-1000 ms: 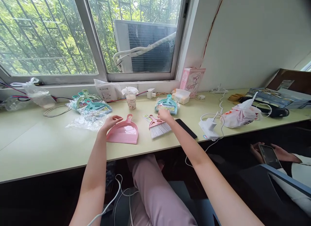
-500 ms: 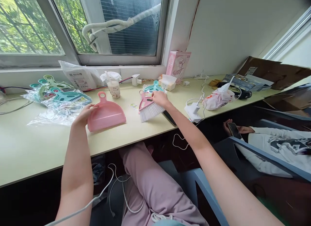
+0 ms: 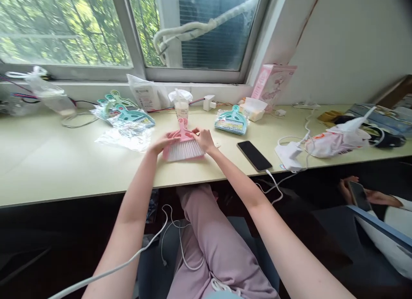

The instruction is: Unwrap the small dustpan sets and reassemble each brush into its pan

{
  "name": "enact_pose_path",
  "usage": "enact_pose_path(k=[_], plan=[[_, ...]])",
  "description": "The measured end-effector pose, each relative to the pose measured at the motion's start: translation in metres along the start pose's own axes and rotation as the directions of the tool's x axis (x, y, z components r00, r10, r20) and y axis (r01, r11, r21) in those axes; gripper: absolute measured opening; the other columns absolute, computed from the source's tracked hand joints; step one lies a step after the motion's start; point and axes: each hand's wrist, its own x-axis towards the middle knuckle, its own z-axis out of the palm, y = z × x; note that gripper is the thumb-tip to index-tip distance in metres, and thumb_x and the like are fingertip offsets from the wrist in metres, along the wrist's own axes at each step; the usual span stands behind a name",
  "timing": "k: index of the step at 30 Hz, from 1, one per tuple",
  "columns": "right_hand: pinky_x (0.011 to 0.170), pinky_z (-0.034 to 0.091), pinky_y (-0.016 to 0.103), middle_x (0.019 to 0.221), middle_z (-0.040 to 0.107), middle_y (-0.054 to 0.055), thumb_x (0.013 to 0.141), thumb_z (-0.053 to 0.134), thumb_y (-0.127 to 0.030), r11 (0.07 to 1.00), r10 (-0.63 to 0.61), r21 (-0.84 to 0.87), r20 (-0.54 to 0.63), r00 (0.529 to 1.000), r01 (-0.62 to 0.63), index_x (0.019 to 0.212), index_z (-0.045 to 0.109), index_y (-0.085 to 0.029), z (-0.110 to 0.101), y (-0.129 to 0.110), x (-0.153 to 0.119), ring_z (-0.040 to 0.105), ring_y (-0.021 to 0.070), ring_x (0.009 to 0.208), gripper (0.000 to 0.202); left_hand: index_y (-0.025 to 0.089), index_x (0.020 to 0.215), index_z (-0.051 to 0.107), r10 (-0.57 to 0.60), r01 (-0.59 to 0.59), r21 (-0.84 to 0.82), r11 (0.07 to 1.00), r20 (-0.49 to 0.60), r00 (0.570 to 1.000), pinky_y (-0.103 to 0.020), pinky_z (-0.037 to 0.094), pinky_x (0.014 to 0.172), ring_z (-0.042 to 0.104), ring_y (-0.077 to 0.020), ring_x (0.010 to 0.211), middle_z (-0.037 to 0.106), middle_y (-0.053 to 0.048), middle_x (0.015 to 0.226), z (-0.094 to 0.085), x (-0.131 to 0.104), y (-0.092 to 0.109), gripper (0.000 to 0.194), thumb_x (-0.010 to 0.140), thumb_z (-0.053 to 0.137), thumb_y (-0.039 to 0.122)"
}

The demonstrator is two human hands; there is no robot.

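On the pale desk (image 3: 64, 170) beneath the window, a pink brush (image 3: 184, 145) with white bristles lay upon a pink dustpan (image 3: 167, 153), most of which it covered, directly in front of the person. Left hand (image 3: 161, 143) rested against the left edge of the stacked pair, fingers curled narrowly about it; right hand (image 3: 203, 139) gripped the right shoulder of the brush, fingers bent onto the plastic near the handle. Behind the brush stood a small capped bottle (image 3: 182, 109). To the left lay teal brush sets in clear wrapping (image 3: 124, 116); to the right, a single wrapped teal set (image 3: 232, 121), then a dark phone (image 3: 254, 155) lying flat, and a white charger (image 3: 289, 155) with its cable. At lower right, another person's hands held a second phone (image 3: 356, 195).
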Motion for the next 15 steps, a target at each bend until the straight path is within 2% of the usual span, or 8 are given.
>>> enact_pose_path(k=[3, 5, 6, 8, 10, 12, 15], plan=[[0.099, 0.051, 0.037, 0.119, 0.073, 0.011, 0.095, 0.065, -0.026, 0.988, -0.107, -0.121, -0.097, 0.99, 0.095, 0.104, 0.074, -0.02, 0.01, 0.003, 0.006, 0.065, 0.0265, 0.116, 0.014, 0.017, 0.122, 0.072, 0.061, -0.061, -0.016, 0.998, -0.013, 0.998, -0.03, 0.053, 0.081, 0.071, -0.0272, 0.101, 0.074, -0.012, 0.121, -0.003, 0.001, -0.001, 0.07, 0.06, 0.09, 0.044], [0.105, 0.048, 0.041, 0.135, 0.065, 0.012, 0.092, 0.069, -0.031, 0.99, -0.133, -0.074, -0.152, 0.979, 0.122, 0.118, 0.071, -0.021, 0.011, 0.011, 0.014, 0.056, 0.029, 0.13, 0.028, 0.018, 0.123, 0.072, 0.075, -0.078, -0.026, 0.997, -0.079, 0.994, -0.03, 0.052, 0.081, 0.07, -0.0256, 0.1, 0.075, -0.011, 0.119, -0.003, 0.001, -0.001, 0.068, 0.063, 0.088, 0.047], [0.105, 0.048, 0.041, 0.139, 0.064, 0.012, 0.091, 0.07, -0.034, 0.993, -0.112, 0.007, -0.134, 0.985, 0.114, 0.126, 0.068, -0.02, 0.012, 0.015, 0.018, 0.055, 0.029, 0.131, 0.037, 0.018, 0.122, 0.073, 0.079, -0.082, -0.02, 0.996, -0.113, 0.99, -0.029, 0.051, 0.08, 0.07, -0.0248, 0.098, 0.075, -0.011, 0.118, -0.003, 0.001, 0.0, 0.067, 0.064, 0.087, 0.049], [0.1, 0.051, 0.039, 0.132, 0.068, 0.012, 0.092, 0.067, -0.041, 0.974, -0.033, 0.226, -0.004, 0.999, 0.033, 0.131, 0.065, -0.017, 0.016, 0.026, 0.024, 0.062, 0.0275, 0.123, 0.045, 0.018, 0.119, 0.074, 0.097, -0.097, 0.013, 0.995, -0.163, 0.982, -0.028, 0.05, 0.078, 0.069, -0.0238, 0.097, 0.076, -0.01, 0.115, -0.001, 0.001, 0.0, 0.064, 0.066, 0.086, 0.052], [0.093, 0.053, 0.035, 0.116, 0.076, 0.009, 0.094, 0.062, -0.047, 0.915, 0.006, 0.4, 0.134, 0.991, -0.059, 0.123, 0.07, -0.015, 0.021, 0.034, 0.026, 0.069, 0.0255, 0.109, 0.044, 0.017, 0.115, 0.075, 0.126, -0.116, 0.064, 0.991, -0.194, 0.973, -0.028, 0.049, 0.077, 0.068, -0.0238, 0.096, 0.076, -0.009, 0.111, 0.001, 0.001, 0.0, 0.063, 0.067, 0.084, 0.056], [0.09, 0.053, 0.033, 0.108, 0.078, 0.006, 0.092, 0.062, -0.052, 0.862, -0.001, 0.5, 0.155, 0.988, -0.078, 0.116, 0.074, -0.016, 0.024, 0.038, 0.024, 0.07, 0.0244, 0.103, 0.046, 0.016, 0.112, 0.076, 0.151, -0.129, 0.107, 0.986, -0.225, 0.963, -0.028, 0.05, 0.076, 0.068, -0.0246, 0.095, 0.077, -0.009, 0.105, 0.004, 0.001, 0.001, 0.064, 0.067, 0.082, 0.061], [0.088, 0.052, 0.03, 0.108, 0.078, 0.004, 0.084, 0.071, -0.056, 0.793, -0.03, 0.607, 0.132, 0.991, -0.056, 0.115, 0.075, -0.018, 0.022, 0.037, 0.019, 0.07, 0.0233, 0.102, 0.049, 0.014, 0.11, 0.077, 0.192, -0.163, 0.134, 0.978, -0.251, 0.949, -0.029, 0.05, 0.075, 0.068, -0.0241, 0.091, 0.077, -0.009, 0.1, 0.008, 0.0, 0.003, 0.065, 0.067, 0.081, 0.063]])
